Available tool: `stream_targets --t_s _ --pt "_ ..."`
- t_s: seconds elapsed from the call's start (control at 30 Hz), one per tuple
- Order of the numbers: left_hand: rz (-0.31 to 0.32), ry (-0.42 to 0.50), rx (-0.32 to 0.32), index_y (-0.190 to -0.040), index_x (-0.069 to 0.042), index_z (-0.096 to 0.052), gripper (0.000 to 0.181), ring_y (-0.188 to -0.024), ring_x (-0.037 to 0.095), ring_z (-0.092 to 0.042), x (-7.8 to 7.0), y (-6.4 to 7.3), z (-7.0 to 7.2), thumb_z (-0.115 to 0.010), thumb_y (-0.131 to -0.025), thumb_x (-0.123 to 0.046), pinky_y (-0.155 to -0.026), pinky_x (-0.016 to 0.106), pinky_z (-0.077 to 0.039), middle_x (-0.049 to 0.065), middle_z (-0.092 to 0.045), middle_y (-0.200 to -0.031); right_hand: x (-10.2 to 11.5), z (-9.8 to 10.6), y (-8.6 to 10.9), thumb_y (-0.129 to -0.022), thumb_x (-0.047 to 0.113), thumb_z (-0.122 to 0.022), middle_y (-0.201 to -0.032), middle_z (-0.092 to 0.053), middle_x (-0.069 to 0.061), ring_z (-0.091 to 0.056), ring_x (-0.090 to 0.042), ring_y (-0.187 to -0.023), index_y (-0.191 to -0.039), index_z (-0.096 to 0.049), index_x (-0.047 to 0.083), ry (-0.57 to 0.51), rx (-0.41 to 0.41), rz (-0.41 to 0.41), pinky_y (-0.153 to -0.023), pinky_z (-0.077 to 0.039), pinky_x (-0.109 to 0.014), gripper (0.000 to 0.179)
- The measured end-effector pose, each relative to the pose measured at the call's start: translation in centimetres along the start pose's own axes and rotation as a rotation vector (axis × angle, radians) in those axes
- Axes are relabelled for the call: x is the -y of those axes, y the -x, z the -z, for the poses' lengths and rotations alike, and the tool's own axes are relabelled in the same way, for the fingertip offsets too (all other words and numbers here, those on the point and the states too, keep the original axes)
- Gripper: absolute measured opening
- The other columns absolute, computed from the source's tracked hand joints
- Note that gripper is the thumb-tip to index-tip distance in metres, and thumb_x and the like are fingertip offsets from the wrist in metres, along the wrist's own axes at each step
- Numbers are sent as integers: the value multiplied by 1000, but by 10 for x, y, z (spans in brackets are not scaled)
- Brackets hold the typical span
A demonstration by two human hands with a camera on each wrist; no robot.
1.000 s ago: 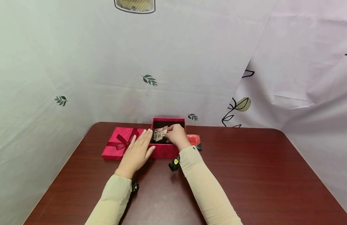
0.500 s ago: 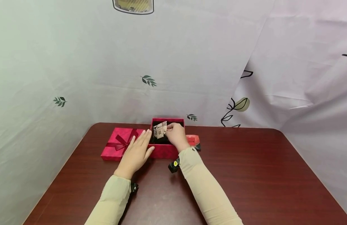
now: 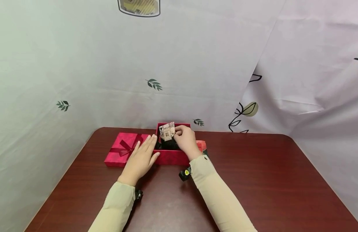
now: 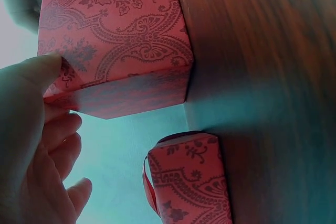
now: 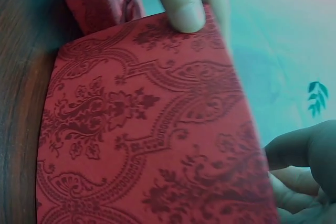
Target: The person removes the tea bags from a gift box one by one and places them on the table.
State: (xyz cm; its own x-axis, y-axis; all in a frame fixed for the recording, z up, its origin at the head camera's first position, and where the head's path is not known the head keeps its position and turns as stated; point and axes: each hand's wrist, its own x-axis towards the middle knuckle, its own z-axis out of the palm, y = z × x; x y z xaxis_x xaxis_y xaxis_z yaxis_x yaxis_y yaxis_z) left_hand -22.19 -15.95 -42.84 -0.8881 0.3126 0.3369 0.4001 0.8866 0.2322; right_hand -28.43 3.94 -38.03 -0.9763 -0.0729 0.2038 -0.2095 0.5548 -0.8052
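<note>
A red patterned gift box [image 3: 173,158] with a dark interior stands uncovered at the back of the table. My right hand [image 3: 187,140] pinches the edge of a small square printed packet [image 3: 168,131], held tilted up over the box opening. My left hand [image 3: 139,159] lies with straight fingers along the left side of the box; in the left wrist view its thumb [image 4: 50,66] touches the front face near the corner. The right wrist view shows mostly the front of the box, while the packet is hidden there.
Left of the box lies its red lid [image 3: 117,154] with a dark red ribbon bow, partly behind the left hand. An orange-red packet [image 3: 202,145] lies against the right side, partly covered by the right hand. A pale cloth wall [image 3: 109,64] hangs behind the table.
My right hand has lifted the small packet from low in the box to above its back rim, tilting its printed face up and shifting slightly right. The left hand stays in place.
</note>
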Motion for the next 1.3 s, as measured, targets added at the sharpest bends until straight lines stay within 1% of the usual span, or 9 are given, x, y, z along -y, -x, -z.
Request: stream_targets --t_s 0.13,0.23,0.33,0.47,0.57,0.7,0.93,1.13,1.3 --pt "3 -2 3 -158 -3 -34 71 -151 32 -28 0 0 0 -63 -100 -33 -121 58 -21 14 -34 -162 -1 10 5 -91 1 -61 -94 -73 -8 -69 -21 -81 -117 -73 3 -42 -28 18 -72 -55 -34 29" --pt "4 1 6 -158 -3 -33 71 -152 31 -28 0 0 1 -63 -100 -34 -121 58 -20 14 -34 -163 -3 18 8 -91 2 -62 -95 -73 -10 -70 -23 -82 -118 -73 3 -114 -43 4 -71 -57 -35 29" --pt "9 2 11 -158 -4 -33 72 -152 31 -27 -1 0 1 -63 -100 -35 -122 57 -20 14 -34 -163 -8 26 12 -91 0 -63 -97 -72 -14 -71 -23 -82 -118 -71 0 -245 -53 -28 -70 -60 -34 29" --pt "12 -4 13 -158 -3 -33 72 -151 32 -28 -1 -1 0 -63 -100 -35 -122 57 -20 14 -34 -162 -18 37 17 -91 -4 -63 -100 -70 -19 -70 -18 -80 -119 -69 -3 -449 -78 -79 -69 -61 -30 28" --pt "12 -7 16 -158 -3 -32 73 -151 33 -29 -1 0 0 -62 -100 -35 -121 58 -21 15 -33 -163 -25 46 22 -92 -5 -63 -103 -69 -20 -68 -13 -80 -119 -68 -5 -529 -117 -104 -68 -60 -26 27" --pt "9 -8 11 -158 -3 -32 73 -150 34 -30 -2 1 0 -63 -100 -34 -121 58 -22 15 -34 -162 -34 59 28 -93 -4 -63 -101 -69 -15 -65 -8 -78 -120 -67 -5 -565 -161 -146 -67 -58 -22 27" --pt "8 4 -7 -157 -2 -34 73 -150 34 -30 -2 5 -1 -65 -99 -32 -121 58 -22 16 -35 -161 -47 79 30 -94 -6 -60 -96 -67 -8 -66 -9 -75 -123 -64 -7 -626 -194 -172 -66 -59 -24 29" --pt "0 -6 -13 -157 -2 -35 71 -151 32 -30 -2 3 -1 -64 -100 -33 -121 58 -22 15 -36 -161 -57 93 29 -95 -4 -60 -91 -67 1 -64 -5 -74 -123 -65 -6 -597 -241 -209 -65 -56 -20 29" --pt "-1 -3 -8 -157 -2 -35 71 -151 32 -30 -2 1 0 -64 -100 -33 -121 58 -22 15 -36 -161 -66 100 27 -95 -2 -60 -92 -68 1 -64 -3 -73 -123 -66 -6 -575 -264 -230 -66 -55 -20 29"
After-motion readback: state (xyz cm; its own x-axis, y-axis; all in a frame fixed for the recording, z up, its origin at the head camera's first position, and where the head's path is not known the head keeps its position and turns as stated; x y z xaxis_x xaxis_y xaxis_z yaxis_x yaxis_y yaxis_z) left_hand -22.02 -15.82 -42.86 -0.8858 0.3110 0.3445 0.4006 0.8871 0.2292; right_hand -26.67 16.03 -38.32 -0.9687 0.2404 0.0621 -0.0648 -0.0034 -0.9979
